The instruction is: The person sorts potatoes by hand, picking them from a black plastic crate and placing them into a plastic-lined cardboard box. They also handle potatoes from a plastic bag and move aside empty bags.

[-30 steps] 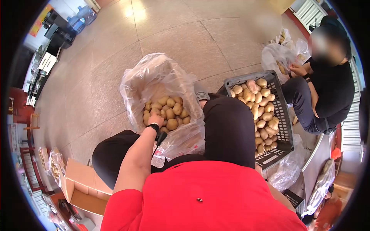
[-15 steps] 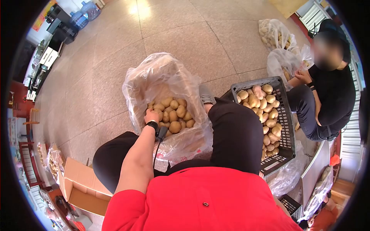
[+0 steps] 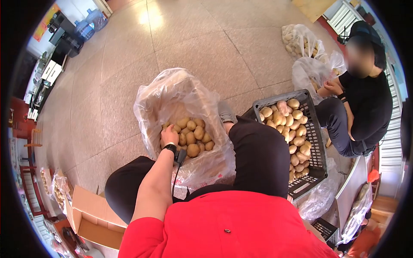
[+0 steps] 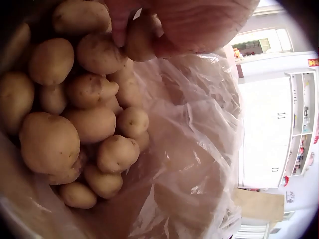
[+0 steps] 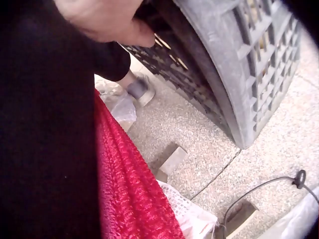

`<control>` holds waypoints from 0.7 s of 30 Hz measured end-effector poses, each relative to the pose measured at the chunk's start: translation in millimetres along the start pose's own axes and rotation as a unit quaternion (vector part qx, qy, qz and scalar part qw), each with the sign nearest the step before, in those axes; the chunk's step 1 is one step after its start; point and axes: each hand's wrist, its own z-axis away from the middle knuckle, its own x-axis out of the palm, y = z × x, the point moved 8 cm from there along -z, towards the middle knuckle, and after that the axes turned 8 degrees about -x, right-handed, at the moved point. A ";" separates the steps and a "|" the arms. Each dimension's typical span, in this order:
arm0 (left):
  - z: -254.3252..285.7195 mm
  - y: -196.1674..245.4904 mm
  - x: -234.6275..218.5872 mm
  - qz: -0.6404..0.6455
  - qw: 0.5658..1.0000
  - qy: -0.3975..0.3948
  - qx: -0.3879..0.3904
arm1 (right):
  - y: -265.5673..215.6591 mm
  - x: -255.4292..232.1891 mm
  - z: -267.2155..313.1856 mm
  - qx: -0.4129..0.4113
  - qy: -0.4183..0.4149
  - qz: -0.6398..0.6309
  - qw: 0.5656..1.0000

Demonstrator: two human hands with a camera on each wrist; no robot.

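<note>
My left hand [image 3: 170, 136] reaches down into a clear plastic bag [image 3: 146, 103] and touches the left side of a pile of potatoes [image 3: 192, 149]. In the left wrist view, its thumb and fingers grip a brown potato [image 4: 141, 40] at the edge of the pile. More potatoes [image 4: 50, 142] lie below and beside it, against the crinkled plastic. My right hand [image 5: 107, 20] is low beside my leg, its thumb close to the rim of a black plastic crate [image 5: 212, 55]. Most of its fingers are out of frame, and nothing shows in it.
Potatoes fill much of the crate [image 3: 318, 146] to the right of my knee. Beyond it sits a person in black [image 3: 365, 103], near bags of potatoes [image 3: 301, 41]. An open cardboard box [image 3: 92, 210] stands at left. A cable [image 5: 259, 184] crosses the floor at right.
My left hand has shifted from over the pile toward its left side, its fingers now round a potato. The head view has swung slightly; the crate and bag stay put.
</note>
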 end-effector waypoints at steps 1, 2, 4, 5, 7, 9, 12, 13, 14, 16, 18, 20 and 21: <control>1.7 4.0 0.1 0.017 1.000 0.017 0.000 | 0.4 1.0 0.0 0.000 0.004 0.000 1.000; 3.6 7.2 0.4 0.018 1.000 0.018 0.006 | 0.6 2.1 -0.1 0.001 0.008 0.001 1.000; 8.4 18.0 4.6 0.032 0.998 -0.014 0.043 | 1.6 2.5 -1.6 0.003 0.017 0.001 1.000; 5.0 15.3 13.4 0.042 0.996 -0.024 0.071 | 1.2 2.1 -4.0 0.002 0.023 0.002 1.000; 13.5 29.6 18.4 0.032 0.991 -0.091 0.093 | -2.9 4.1 -12.9 0.001 0.036 -0.001 0.999; 27.9 42.2 21.7 0.010 0.986 -0.132 0.100 | -9.1 7.8 -22.4 -0.003 0.048 -0.005 0.999; 39.9 48.0 26.5 -0.017 0.985 -0.101 0.140 | -19.6 11.5 -37.5 -0.009 0.063 -0.011 0.998; 42.4 48.8 27.7 -0.025 0.984 -0.102 0.143 | -23.9 12.9 -42.8 -0.012 0.068 -0.013 0.998; 45.6 50.1 28.0 -0.036 0.984 -0.115 0.133 | -28.0 14.7 -47.3 -0.014 0.072 -0.015 0.997; 49.7 50.0 32.2 -0.077 0.979 -0.136 0.133 | -34.5 17.4 -53.2 -0.017 0.079 -0.019 0.997; 55.6 49.3 34.9 -0.092 0.975 -0.156 0.129 | -43.2 14.9 -56.5 -0.016 0.085 -0.024 0.996; 62.2 53.2 36.2 -0.107 0.970 -0.178 0.124 | -49.5 9.3 -57.2 -0.002 0.068 0.015 0.998; 70.5 56.7 36.1 -0.152 0.959 -0.193 0.141 | -58.1 -1.7 -55.3 0.000 0.070 0.011 0.998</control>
